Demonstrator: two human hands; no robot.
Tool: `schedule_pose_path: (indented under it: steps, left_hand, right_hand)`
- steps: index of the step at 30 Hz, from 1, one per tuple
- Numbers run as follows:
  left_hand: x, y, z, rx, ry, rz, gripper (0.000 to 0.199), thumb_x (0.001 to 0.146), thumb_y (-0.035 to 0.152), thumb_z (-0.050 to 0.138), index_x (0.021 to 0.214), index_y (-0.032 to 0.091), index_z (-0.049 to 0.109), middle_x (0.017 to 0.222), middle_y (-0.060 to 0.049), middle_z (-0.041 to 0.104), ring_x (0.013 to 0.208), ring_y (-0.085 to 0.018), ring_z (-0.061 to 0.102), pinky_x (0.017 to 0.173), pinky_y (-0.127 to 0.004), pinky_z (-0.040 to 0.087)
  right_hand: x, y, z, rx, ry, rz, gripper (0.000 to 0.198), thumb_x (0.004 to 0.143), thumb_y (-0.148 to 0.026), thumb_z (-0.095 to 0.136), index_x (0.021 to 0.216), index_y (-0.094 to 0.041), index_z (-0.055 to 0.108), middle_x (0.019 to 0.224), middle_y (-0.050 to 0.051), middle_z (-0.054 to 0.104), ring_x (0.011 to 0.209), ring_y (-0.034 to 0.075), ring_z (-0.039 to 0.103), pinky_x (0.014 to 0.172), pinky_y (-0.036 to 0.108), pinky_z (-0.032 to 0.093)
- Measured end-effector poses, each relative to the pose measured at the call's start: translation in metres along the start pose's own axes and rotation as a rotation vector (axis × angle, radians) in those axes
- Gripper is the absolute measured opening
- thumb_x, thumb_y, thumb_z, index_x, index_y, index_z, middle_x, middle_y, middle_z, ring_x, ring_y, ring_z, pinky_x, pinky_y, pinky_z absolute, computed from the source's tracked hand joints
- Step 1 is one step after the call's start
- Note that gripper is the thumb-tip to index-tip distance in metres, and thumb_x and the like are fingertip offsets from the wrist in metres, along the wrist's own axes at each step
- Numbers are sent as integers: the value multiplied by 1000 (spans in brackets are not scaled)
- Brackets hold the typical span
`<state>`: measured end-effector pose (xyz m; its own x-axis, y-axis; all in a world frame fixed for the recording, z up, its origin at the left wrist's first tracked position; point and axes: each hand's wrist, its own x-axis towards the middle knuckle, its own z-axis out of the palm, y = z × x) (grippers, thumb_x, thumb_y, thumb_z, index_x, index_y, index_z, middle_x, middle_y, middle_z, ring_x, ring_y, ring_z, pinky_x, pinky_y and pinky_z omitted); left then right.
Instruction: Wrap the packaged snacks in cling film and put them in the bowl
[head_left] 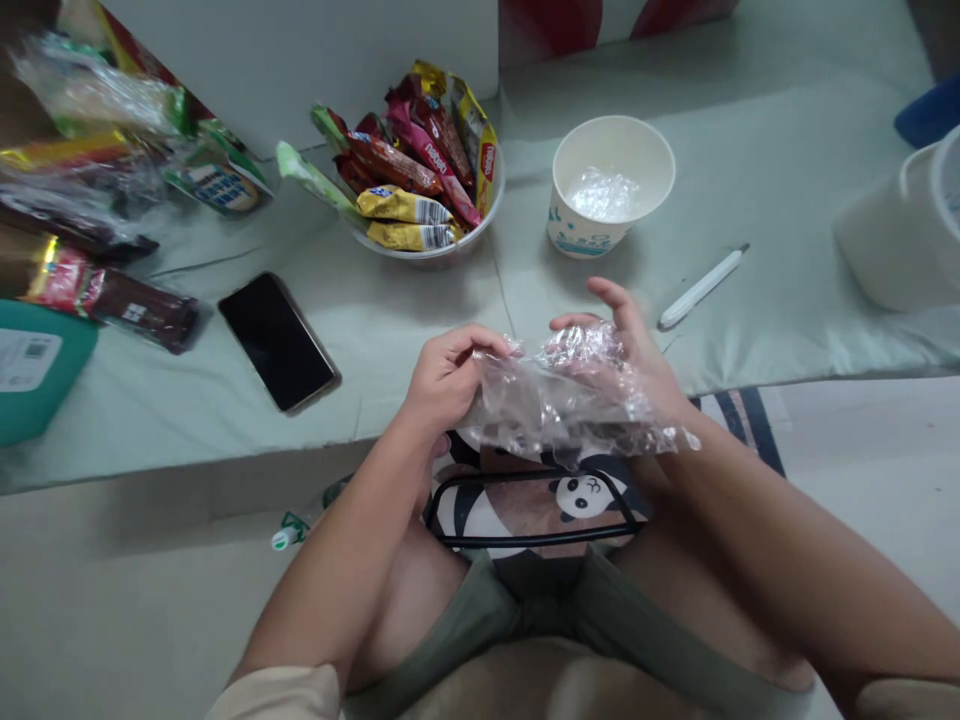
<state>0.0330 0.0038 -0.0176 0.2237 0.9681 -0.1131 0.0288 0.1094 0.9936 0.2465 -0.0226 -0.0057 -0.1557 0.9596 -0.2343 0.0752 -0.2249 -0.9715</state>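
A thin, crumpled clear plastic bag (525, 400) is spread between my two hands, just in front of the table's near edge. My left hand (450, 375) is closed, pinching the bag's left upper edge between thumb and fingertips. At the other end, my right hand (634, 350) has the plastic bunched against its palm, with one finger raised away from it. Part of that hand is hidden by the film, which trails towards the wrist. Beyond the right hand stands a white paper cup (581, 235) holding more crumpled clear plastic (604, 193).
Behind my left hand is a clear bowl (442, 250) of wrapped wafer snacks (420, 160). A phone (279, 342) lies to the left, near packaged snacks (142, 305) and a green container (37, 370). To the right are a white pen-like tool (701, 290) and a white bucket (900, 235).
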Motion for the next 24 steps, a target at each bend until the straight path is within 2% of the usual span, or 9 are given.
schedule_pose_path:
  steps: [1, 3, 5, 6, 12, 15, 20, 22, 24]
  left_hand:
    - [0, 1, -1, 3, 4, 18, 6, 78, 22, 69, 72, 21, 71, 80, -3, 76, 78, -16, 70, 73, -27, 56]
    - [0, 0, -2, 35, 18, 72, 8, 79, 19, 66, 73, 21, 71, 79, -2, 76, 79, -15, 71, 74, -26, 56]
    - [-1, -1, -5, 105, 25, 112, 11, 81, 18, 64, 76, 21, 73, 81, -2, 77, 80, -15, 71, 75, -26, 55]
    - [-1, -2, -6, 140, 30, 121, 12, 82, 18, 63, 78, 21, 73, 83, -2, 77, 81, -15, 71, 76, -27, 55]
    - [-1, -5, -13, 165, 29, 111, 14, 83, 15, 57, 87, 22, 69, 84, -1, 76, 79, -15, 69, 72, -28, 54]
    - [-1, -5, -12, 126, 9, 90, 12, 86, 17, 56, 85, 22, 66, 83, -1, 75, 73, -14, 67, 69, -27, 54]
    - [2, -6, -10, 102, -2, 166, 12, 89, 18, 56, 85, 21, 67, 79, -1, 73, 69, -12, 65, 60, -23, 49]
    - [2, -6, -10, 158, 7, 239, 13, 86, 15, 56, 84, 20, 68, 76, 0, 71, 65, -10, 62, 57, -21, 47]
    - [2, -5, -11, 251, 26, 327, 17, 83, 10, 55, 84, 20, 69, 71, 2, 68, 60, -9, 58, 54, -20, 43]
  right_hand:
    - [0, -4, 1, -15, -20, 29, 79, 72, -51, 81, 139, -30, 46, 124, 10, 66, 93, 22, 67, 77, 37, 58]
    - [0, -8, 1, -84, -31, 61, 49, 72, -48, 81, 109, -23, 63, 103, 8, 71, 87, 21, 66, 77, 36, 57]
    - [0, -8, 2, -127, 7, 64, 31, 76, -47, 77, 86, -21, 63, 85, 5, 69, 78, 18, 63, 69, 32, 53]
    - [0, -7, 2, -125, 39, 59, 28, 79, -46, 73, 82, -20, 62, 80, 4, 67, 74, 16, 61, 65, 31, 50]
    - [1, -2, -2, -140, 190, 19, 10, 84, -31, 64, 86, -21, 62, 66, -2, 57, 56, 10, 45, 53, 25, 35]
    - [3, -2, -4, -80, 217, 29, 12, 86, -32, 63, 84, -21, 60, 70, -2, 56, 60, 10, 45, 55, 25, 36]
    - [1, -1, -1, 95, 87, 57, 27, 74, -32, 79, 92, -22, 61, 89, 0, 66, 72, 11, 59, 61, 25, 47]
    - [1, -1, 1, 124, 5, 129, 32, 71, -34, 82, 92, -22, 61, 83, 0, 66, 66, 11, 60, 57, 25, 48]
    - [3, 1, 3, 160, 1, 208, 29, 74, -38, 78, 89, -21, 60, 72, -1, 64, 57, 11, 58, 52, 25, 47]
